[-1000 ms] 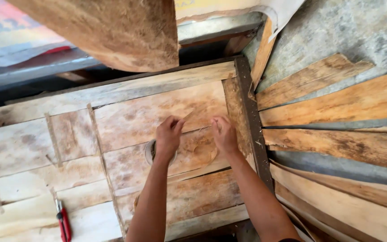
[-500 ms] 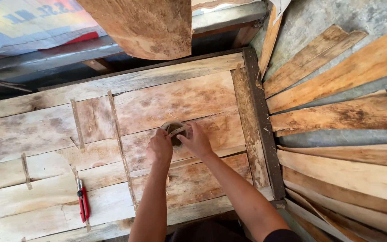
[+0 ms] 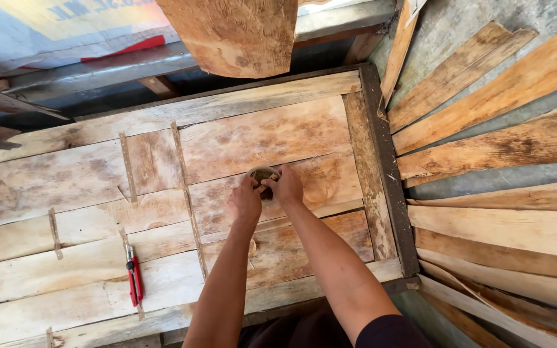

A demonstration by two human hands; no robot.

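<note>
Both hands meet over the middle of a big flat panel of boards (image 3: 272,135). The left hand (image 3: 245,203) and the right hand (image 3: 286,187) are closed around a small round thing (image 3: 262,175), one on each side, with the fingers curled on it. It looks like a little cup or ring, brown and dusty, and it sits right on the wood. The hands hide most of it, so what it is cannot be told for sure.

The panel looks already put together: many boards lie side by side, with thin wooden strips (image 3: 185,193) laid across them. The work with the round thing seems to be in the middle, not finished.

A red tool (image 3: 134,283) lies on the boards, well apart from the hands. Loose planks (image 3: 498,148) lean at the right side.
</note>
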